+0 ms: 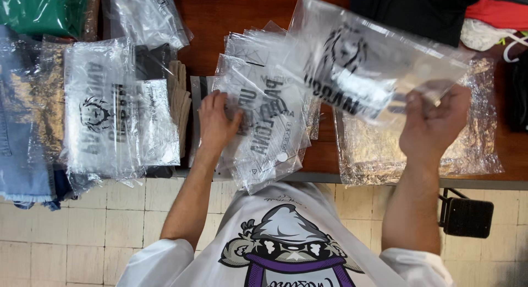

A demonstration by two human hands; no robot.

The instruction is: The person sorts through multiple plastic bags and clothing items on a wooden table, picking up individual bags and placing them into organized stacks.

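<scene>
Head view: bagged clothes (110, 108) lie stacked at the left; the left hand (215, 122) presses flat on the pile of empty bags (264, 127), while the right hand (432, 124) pinches one lifted clear bag (374, 61), unfilled.

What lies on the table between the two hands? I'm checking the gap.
In the head view, between left hand and right hand: fanned clear printed bags, then bare wooden table.

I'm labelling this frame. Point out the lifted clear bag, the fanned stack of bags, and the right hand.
lifted clear bag (363, 61), head view, its printed middle.
fanned stack of bags (269, 122), head view, top bag.
right hand (434, 124), head view, the palm.
</scene>
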